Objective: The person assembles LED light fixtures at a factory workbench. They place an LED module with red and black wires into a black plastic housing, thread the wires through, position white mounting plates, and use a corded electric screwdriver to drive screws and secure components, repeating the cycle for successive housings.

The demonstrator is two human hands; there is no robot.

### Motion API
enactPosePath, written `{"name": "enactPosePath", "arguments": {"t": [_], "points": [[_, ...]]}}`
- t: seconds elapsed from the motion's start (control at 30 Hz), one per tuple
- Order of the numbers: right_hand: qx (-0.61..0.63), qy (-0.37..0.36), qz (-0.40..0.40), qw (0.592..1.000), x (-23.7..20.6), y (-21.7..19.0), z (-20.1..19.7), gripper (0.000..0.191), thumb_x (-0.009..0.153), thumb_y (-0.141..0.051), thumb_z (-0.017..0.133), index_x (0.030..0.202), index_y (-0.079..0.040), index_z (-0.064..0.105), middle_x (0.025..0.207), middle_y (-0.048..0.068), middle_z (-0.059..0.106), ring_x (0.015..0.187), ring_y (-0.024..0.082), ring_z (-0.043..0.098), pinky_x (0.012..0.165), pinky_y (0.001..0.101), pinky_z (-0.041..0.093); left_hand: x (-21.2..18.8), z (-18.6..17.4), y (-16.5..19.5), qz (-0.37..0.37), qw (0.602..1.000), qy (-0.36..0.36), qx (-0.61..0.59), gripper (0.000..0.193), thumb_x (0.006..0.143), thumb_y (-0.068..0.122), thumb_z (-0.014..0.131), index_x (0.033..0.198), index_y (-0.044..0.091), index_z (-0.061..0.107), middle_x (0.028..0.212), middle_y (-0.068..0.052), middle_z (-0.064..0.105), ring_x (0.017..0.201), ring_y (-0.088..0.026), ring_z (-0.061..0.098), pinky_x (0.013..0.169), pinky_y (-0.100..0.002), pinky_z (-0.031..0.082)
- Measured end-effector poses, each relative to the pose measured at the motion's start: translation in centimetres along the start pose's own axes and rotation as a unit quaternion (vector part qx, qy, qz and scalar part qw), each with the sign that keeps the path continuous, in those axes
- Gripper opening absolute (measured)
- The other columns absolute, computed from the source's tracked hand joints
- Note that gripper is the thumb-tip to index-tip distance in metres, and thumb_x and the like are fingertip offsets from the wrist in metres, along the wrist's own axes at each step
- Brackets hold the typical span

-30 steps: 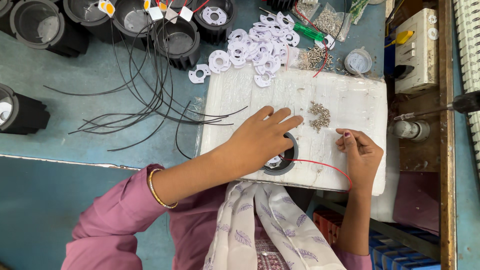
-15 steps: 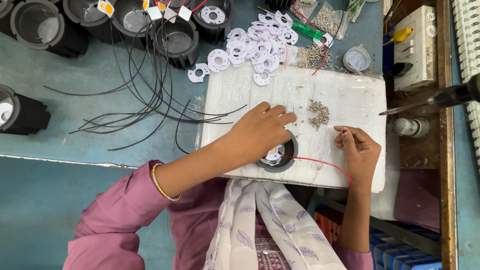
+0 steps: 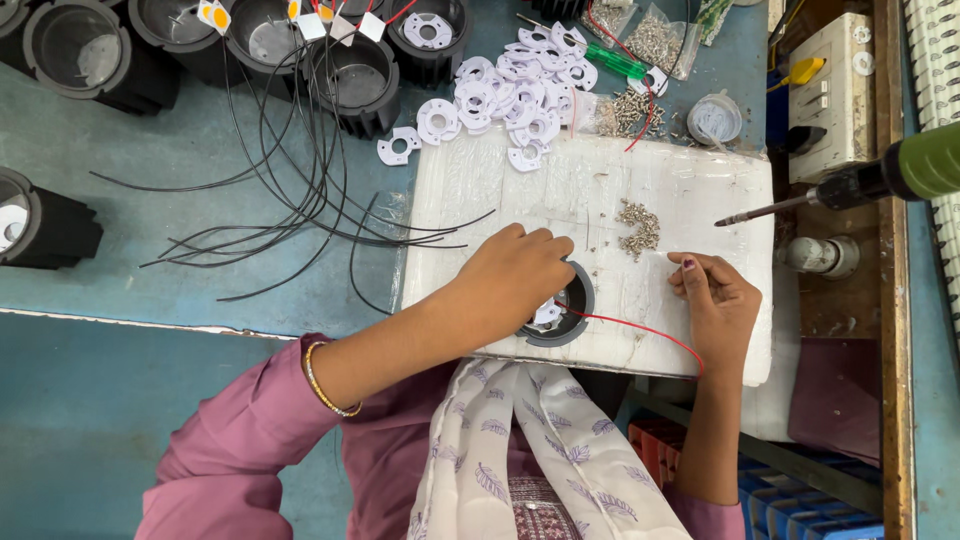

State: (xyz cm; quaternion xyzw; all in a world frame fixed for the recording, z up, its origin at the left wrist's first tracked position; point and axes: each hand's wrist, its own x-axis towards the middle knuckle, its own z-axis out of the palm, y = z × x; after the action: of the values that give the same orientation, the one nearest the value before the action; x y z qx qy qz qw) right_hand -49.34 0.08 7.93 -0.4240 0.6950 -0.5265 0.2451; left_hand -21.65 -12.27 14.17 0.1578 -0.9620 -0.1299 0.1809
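Head view: left hand (image 3: 515,280) presses the round black housing (image 3: 565,305), right hand (image 3: 715,305) pinches something too small to tell.

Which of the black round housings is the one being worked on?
The black housing on the white foam pad, under the left hand; the others sit along the table's far edge.

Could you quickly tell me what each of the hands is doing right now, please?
Left hand: closed over the round black housing, pressing on it.
Right hand: fingers pinched together; whether it holds a screw cannot be told.
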Motion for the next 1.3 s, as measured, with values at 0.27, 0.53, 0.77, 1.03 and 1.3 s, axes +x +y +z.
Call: {"name": "enactPosePath", "arguments": {"t": [0.27, 0.53, 0.77, 1.03, 1.3], "points": [[-0.221, 0.126, -0.13, 0.958, -6.6, -12.4, 0.2, 0.015, 0.097, 0.001, 0.062, 0.107, 0.005, 0.072, 0.104, 0.013, 0.071, 0.094, 0.018, 0.066, 0.087, 0.028, 0.05, 0.5, 0.0, -0.2, -0.011, 0.999, -0.034, -0.035, 0.022, 0.067, 0.003, 0.075, 0.087, 0.008, 0.068, 0.099, -0.008, 0.061, 0.098, -0.028, 0.062, 0.077, -0.042, 0.051], [-0.236, -0.121, -0.111, 0.958, -10.2, -11.7, 8.3, 0.086, 0.076, -0.025, 0.087, 0.138, 0.009, 0.039, 0.13, 0.029, 0.051, 0.119, 0.043, 0.054, 0.098, 0.0472, 0.046, 0.4, 0.4, -0.2, -0.016, 0.997, -0.028, -0.066, 0.028, 0.065, 0.003, 0.074, 0.092, 0.005, 0.069, 0.104, -0.011, 0.061, 0.101, -0.032, 0.062, 0.078, -0.043, 0.053], [-0.06, -0.143, 0.033, 0.987, -8.1, -8.9, 9.9, 0.095, 0.066, -0.021, 0.089, 0.145, -0.004, 0.04, 0.128, 0.014, 0.067, 0.119, 0.021, 0.068, 0.099, 0.035, 0.053, -0.5, 0.0, 1.5, -0.068, 0.997, -0.008, -0.046, 0.012, 0.078, 0.011, 0.073, 0.088, 0.004, 0.069, 0.106, -0.013, 0.06, 0.101, -0.032, 0.061, 0.077, -0.042, 0.054], [-0.026, -0.311, 0.022, 0.95, -5.2, -7.4, 8.0, 0.097, 0.06, -0.015, 0.087, 0.146, -0.007, 0.042, 0.12, 0.01, 0.065, 0.109, 0.019, 0.064, 0.098, 0.0328, 0.05, -1.5, -2.2, 1.8, -0.056, 0.998, 0.022, -0.027, 0.023, 0.063, 0.009, 0.07, 0.086, 0.004, 0.07, 0.117, -0.014, 0.061, 0.098, -0.032, 0.063, 0.074, -0.042, 0.056], [-0.009, -0.349, 0.021, 0.937, -4.1, -7.9, 7.9, 0.095, 0.059, -0.016, 0.084, 0.145, -0.007, 0.045, 0.119, 0.009, 0.068, 0.109, 0.018, 0.065, 0.097, 0.0324, 0.05, -1.4, -2.9, 2.2, -0.095, 0.991, -0.047, -0.077, 0.029, 0.064, 0.004, 0.071, 0.094, 0.001, 0.07, 0.113, -0.016, 0.06, 0.093, -0.035, 0.062, 0.067, -0.042, 0.056]]}}
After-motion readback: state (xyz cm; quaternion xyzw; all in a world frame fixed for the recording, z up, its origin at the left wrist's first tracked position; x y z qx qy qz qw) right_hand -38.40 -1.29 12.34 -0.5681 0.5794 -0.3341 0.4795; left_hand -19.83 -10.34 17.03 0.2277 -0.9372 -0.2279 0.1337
